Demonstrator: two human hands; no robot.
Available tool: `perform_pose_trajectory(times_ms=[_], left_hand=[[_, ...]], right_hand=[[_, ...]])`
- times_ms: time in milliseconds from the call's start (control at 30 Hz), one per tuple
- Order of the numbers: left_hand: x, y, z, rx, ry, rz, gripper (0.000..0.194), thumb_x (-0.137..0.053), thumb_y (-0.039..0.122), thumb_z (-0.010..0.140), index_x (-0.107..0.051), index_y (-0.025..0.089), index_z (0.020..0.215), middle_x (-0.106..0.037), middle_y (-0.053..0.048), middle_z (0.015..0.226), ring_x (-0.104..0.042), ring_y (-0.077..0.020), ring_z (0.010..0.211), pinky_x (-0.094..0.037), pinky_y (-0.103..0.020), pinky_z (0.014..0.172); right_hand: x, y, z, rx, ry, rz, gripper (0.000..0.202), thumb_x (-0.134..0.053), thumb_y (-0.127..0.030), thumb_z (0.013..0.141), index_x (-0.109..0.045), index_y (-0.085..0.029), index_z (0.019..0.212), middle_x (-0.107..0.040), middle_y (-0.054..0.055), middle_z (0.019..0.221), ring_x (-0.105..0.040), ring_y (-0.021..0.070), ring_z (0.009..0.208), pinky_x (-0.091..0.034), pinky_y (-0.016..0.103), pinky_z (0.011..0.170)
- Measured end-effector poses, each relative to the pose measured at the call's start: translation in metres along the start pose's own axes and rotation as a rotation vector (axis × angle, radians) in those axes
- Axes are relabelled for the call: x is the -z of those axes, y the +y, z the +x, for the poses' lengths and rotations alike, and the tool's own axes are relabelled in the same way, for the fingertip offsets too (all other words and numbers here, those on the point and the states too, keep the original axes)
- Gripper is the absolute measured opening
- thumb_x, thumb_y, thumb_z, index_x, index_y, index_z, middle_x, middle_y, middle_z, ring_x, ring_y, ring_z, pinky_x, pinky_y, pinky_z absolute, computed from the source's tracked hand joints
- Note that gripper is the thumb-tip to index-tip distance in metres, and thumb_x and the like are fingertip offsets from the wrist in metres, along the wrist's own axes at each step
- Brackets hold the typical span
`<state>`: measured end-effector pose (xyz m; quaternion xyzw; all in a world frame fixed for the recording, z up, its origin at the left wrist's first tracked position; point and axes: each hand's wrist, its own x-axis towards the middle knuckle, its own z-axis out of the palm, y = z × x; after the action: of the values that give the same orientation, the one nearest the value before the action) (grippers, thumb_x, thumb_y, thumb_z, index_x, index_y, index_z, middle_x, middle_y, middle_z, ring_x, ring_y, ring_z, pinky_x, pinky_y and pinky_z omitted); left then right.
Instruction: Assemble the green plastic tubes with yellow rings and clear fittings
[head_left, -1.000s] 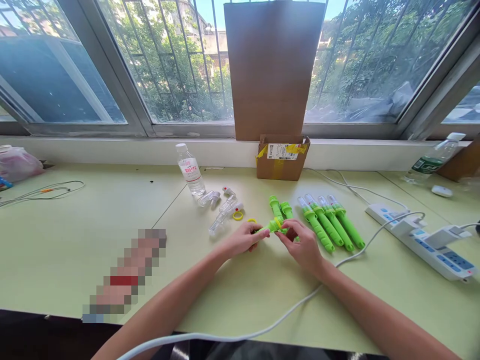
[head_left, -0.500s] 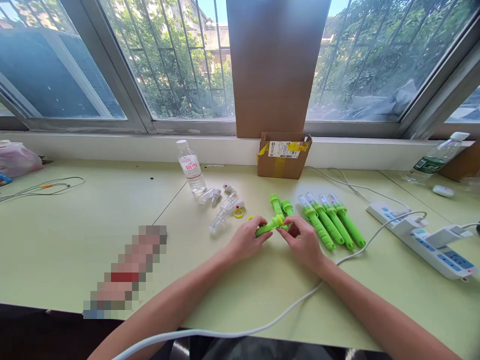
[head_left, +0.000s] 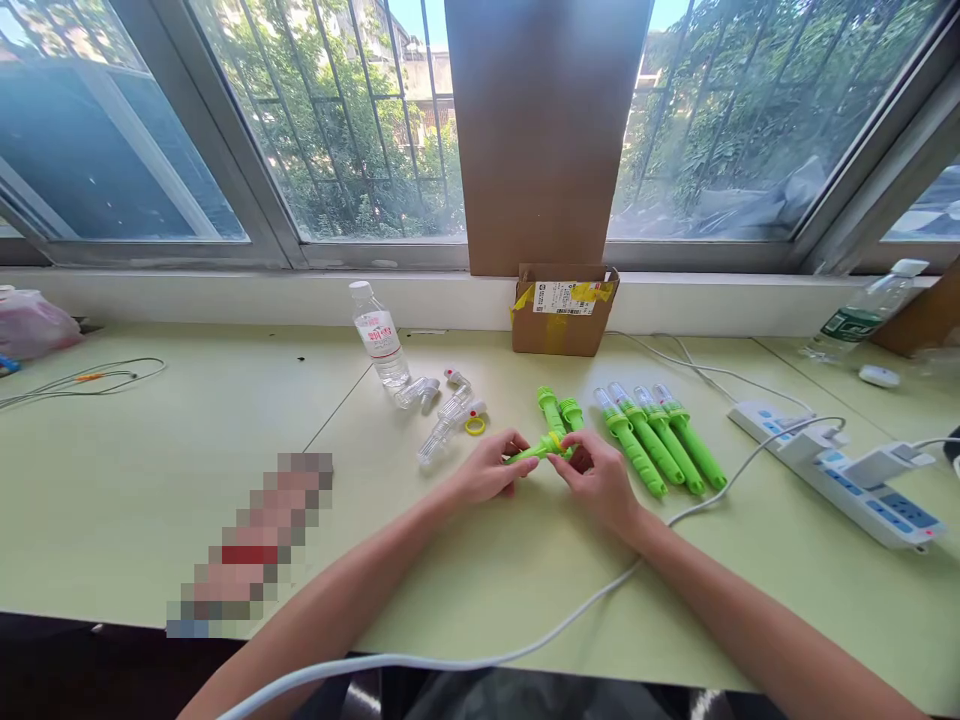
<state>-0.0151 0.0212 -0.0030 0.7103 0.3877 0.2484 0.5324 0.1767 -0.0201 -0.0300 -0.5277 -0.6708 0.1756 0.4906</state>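
My left hand (head_left: 491, 467) is closed around the lower part of a green tube (head_left: 534, 452), which lies slantwise between my hands. My right hand (head_left: 598, 474) pinches a yellow ring (head_left: 556, 441) at the tube's right end. Just behind my fingers are two more green tubes, one (head_left: 550, 407) partly hidden by the held one. To the right, several green tubes with clear tops (head_left: 637, 450) lie side by side. Left of my hands are clear plastic pieces (head_left: 442, 434) with white caps and a loose yellow ring (head_left: 475, 426).
A water bottle (head_left: 380, 338) stands behind the clear pieces. A cardboard box (head_left: 562, 325) is against the sill. On the right are a white power strip (head_left: 840, 478) and another bottle (head_left: 859, 315). A white cable (head_left: 555, 635) crosses in front, over my forearms' area.
The held green tube has tilted slightly, and the fingers of my left hand have shifted around it. My right hand stays at the yellow ring. The view has shifted a little.
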Motion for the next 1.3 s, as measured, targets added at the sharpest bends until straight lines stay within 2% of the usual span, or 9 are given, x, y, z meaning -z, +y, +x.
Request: perform_pose_trajectory(times_ms=[233,467,600,767,867,1033,1133,1200,1300], left_hand=[[0.001,0.001,0.001,0.040,-0.010,-0.022,0.039,-0.060,0.053,0.076,-0.048,0.018,0.089,-0.058,0.002,0.075,-0.051,-0.0048,0.042,-0.036,-0.016,0.036],[0.004,0.003,0.000,0.123,-0.048,-0.052,0.040,-0.058,0.056,0.077,-0.049,0.018,0.089,-0.060,0.002,0.071,-0.051,-0.0055,0.042,-0.034,-0.015,0.036],[0.006,0.005,-0.001,0.124,-0.091,-0.081,0.041,-0.056,0.057,0.078,-0.049,0.018,0.086,-0.058,0.003,0.062,-0.050,-0.0064,0.041,-0.035,-0.017,0.037],[0.004,0.003,-0.002,0.098,-0.077,-0.031,0.040,-0.054,0.058,0.079,-0.047,0.019,0.085,-0.057,0.004,0.060,-0.048,-0.0067,0.041,-0.036,-0.018,0.039],[0.001,0.001,-0.002,-0.001,0.001,0.128,0.036,-0.053,0.054,0.081,-0.046,0.019,0.085,-0.054,0.005,0.061,-0.047,-0.0071,0.044,-0.035,-0.020,0.042],[-0.001,-0.006,-0.001,-0.220,0.236,0.619,0.029,-0.061,0.046,0.077,-0.051,0.020,0.086,-0.056,0.002,0.068,-0.050,-0.0116,0.059,-0.034,-0.023,0.055],[-0.002,-0.011,0.000,-0.272,0.294,0.772,0.025,-0.059,0.042,0.081,-0.052,0.021,0.093,-0.061,-0.002,0.079,-0.054,-0.0143,0.065,-0.035,-0.025,0.058],[-0.004,-0.013,0.001,-0.294,0.335,0.868,0.021,-0.055,0.040,0.084,-0.054,0.020,0.089,-0.061,-0.004,0.082,-0.055,-0.0154,0.067,-0.034,-0.026,0.058],[-0.008,-0.013,0.001,-0.286,0.401,0.989,0.026,-0.049,0.043,0.088,-0.055,0.018,0.084,-0.061,-0.006,0.080,-0.055,-0.0162,0.067,-0.032,-0.026,0.057]], right_hand=[[0.000,0.001,0.001,0.002,-0.002,0.002,0.020,-0.064,-0.036,0.079,-0.055,-0.020,0.087,-0.056,-0.003,0.059,-0.054,0.0138,0.047,-0.044,0.026,0.045],[-0.002,0.001,0.001,0.020,-0.005,-0.017,0.022,-0.063,-0.039,0.079,-0.055,-0.020,0.086,-0.056,-0.002,0.063,-0.053,0.0126,0.047,-0.044,0.025,0.045],[-0.002,0.002,0.000,0.022,-0.018,-0.029,0.021,-0.064,-0.038,0.080,-0.055,-0.020,0.087,-0.058,-0.001,0.068,-0.054,0.0125,0.050,-0.045,0.025,0.048],[-0.002,0.002,-0.001,0.047,-0.014,-0.024,0.019,-0.062,-0.037,0.081,-0.056,-0.019,0.084,-0.059,0.000,0.073,-0.054,0.0113,0.049,-0.045,0.025,0.048],[-0.002,0.001,-0.002,0.085,0.011,-0.021,0.017,-0.061,-0.035,0.083,-0.056,-0.019,0.083,-0.060,0.002,0.079,-0.054,0.0110,0.050,-0.046,0.025,0.048],[-0.001,-0.003,-0.005,0.205,0.081,-0.040,0.007,-0.058,-0.026,0.085,-0.056,-0.021,0.082,-0.061,0.004,0.086,-0.054,0.0095,0.050,-0.049,0.025,0.052],[-0.001,-0.004,-0.006,0.229,0.106,-0.079,0.006,-0.058,-0.026,0.085,-0.056,-0.021,0.082,-0.062,0.004,0.087,-0.053,0.0093,0.049,-0.049,0.026,0.053],[-0.001,-0.003,-0.006,0.212,0.112,-0.097,0.008,-0.058,-0.028,0.086,-0.055,-0.022,0.081,-0.062,0.004,0.085,-0.052,0.0097,0.048,-0.048,0.026,0.052],[-0.001,-0.002,-0.005,0.194,0.120,-0.103,0.009,-0.059,-0.029,0.085,-0.055,-0.021,0.081,-0.062,0.003,0.083,-0.052,0.0097,0.047,-0.047,0.026,0.052]])
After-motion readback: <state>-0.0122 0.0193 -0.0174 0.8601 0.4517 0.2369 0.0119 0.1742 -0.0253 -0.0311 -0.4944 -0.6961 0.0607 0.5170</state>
